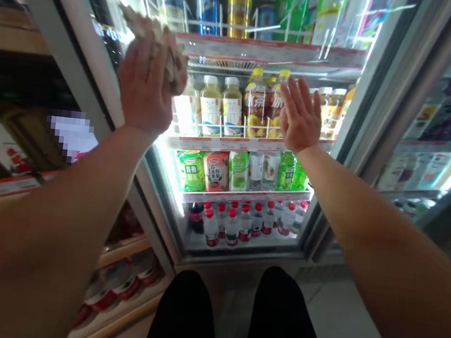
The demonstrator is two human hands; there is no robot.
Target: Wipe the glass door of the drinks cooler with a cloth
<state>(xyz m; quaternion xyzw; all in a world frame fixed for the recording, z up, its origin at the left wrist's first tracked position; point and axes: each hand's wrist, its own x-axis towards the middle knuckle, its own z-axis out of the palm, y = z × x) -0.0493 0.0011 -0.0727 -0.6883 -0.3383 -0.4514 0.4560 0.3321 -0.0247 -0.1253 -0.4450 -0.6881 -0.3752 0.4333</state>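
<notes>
A light, crumpled cloth [172, 58] is under my left hand [145, 85], at the upper left of a glass fridge door [163, 221]. The fingers of that hand lie over the cloth and press it to the glass. My right hand [301, 118] is raised in front of the door's right half, its fingers stretched out and its palm facing the glass, with nothing in it. Behind the glass, between the hands, stand iced tea bottles with yellow caps [256, 99] and pale drink bottles with white caps [210, 105].
Lower fridge shelves hold green and red drink packs [216, 171] and several red-capped bottles [232, 226]. A wooden shelf unit [1, 188] with packaged goods stands on the left. Another fridge door [425, 147] is on the right. My knees [188, 310] are below, above a grey floor [350, 322].
</notes>
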